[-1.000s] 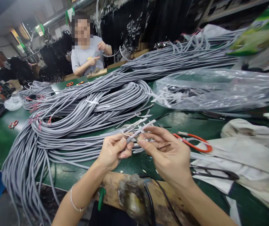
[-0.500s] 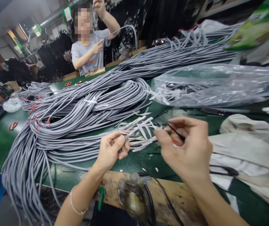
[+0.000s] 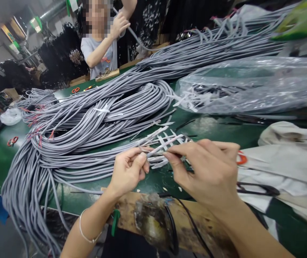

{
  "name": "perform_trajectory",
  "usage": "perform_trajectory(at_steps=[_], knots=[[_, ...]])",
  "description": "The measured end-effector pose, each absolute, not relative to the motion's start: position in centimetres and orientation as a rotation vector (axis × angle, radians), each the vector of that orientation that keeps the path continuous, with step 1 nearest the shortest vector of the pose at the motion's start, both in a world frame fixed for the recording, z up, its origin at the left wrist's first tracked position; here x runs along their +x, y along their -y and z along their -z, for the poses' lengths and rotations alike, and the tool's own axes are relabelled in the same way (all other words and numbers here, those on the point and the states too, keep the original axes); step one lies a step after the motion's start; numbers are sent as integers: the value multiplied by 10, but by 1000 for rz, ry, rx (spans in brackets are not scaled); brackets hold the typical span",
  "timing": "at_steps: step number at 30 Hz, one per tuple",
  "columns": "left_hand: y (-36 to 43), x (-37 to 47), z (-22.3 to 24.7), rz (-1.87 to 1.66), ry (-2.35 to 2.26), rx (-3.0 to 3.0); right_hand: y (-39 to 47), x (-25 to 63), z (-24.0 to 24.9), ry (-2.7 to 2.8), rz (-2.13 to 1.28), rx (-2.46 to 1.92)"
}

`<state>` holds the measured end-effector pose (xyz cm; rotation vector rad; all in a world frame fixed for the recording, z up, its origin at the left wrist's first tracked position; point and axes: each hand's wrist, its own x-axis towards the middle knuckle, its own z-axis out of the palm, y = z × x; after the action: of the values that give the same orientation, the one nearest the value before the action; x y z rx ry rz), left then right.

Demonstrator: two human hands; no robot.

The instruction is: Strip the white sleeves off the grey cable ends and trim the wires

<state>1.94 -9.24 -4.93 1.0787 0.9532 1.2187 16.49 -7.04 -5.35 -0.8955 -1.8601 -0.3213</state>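
Observation:
My left hand [image 3: 130, 166] is closed in a pinch on a grey cable [image 3: 149, 154] close to its end. Pale inner strands stick out of that end towards the right. The thumb and forefinger of my right hand [image 3: 203, 166] are pinched together at these strands. An orange loop of scissors [image 3: 241, 157] shows behind the right hand, with a metal tip near its fingers; the palm hides the middle. Just beyond both hands lie several cable ends with white strips [image 3: 164, 141].
A big heap of grey cables [image 3: 89, 122] covers the left of the green table [image 3: 132, 184]. A clear plastic bag [image 3: 250, 79] lies at right, pale cloths [image 3: 287, 161] nearer me. A wooden board [image 3: 126, 204] is at the front edge. A co-worker [image 3: 99, 53] handles cable opposite.
My right hand has moved left and its fingertips have closed at the cable's end. The orange loop has swung to the back of that hand. The co-worker's hands have moved up.

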Motion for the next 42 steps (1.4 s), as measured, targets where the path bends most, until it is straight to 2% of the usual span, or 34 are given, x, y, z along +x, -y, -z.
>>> perform_trajectory(at_steps=[8,16,20,23,27,32,38,42], knots=[[92,19,53,-1151,-942,1114,68,159,65,1795,-198,-880],[90,15,53,-1127,-860,1067,65,170,56,1831,110,-913],[90,15,53,-1116,-856,1060,65,168,59,1849,146,-896],[89,14,56,-1073,-873,1064,65,164,63,1837,-15,-865],[88,14,58,-1054,-899,1078,66,160,64,1808,-395,-859],[91,16,53,-1181,-1037,1239,69,165,50,1701,-794,-823],[90,16,51,-1286,-1175,1271,69,177,45,1544,-1019,-684],[89,18,51,-1323,-1196,1208,68,174,49,1517,-943,-723]])
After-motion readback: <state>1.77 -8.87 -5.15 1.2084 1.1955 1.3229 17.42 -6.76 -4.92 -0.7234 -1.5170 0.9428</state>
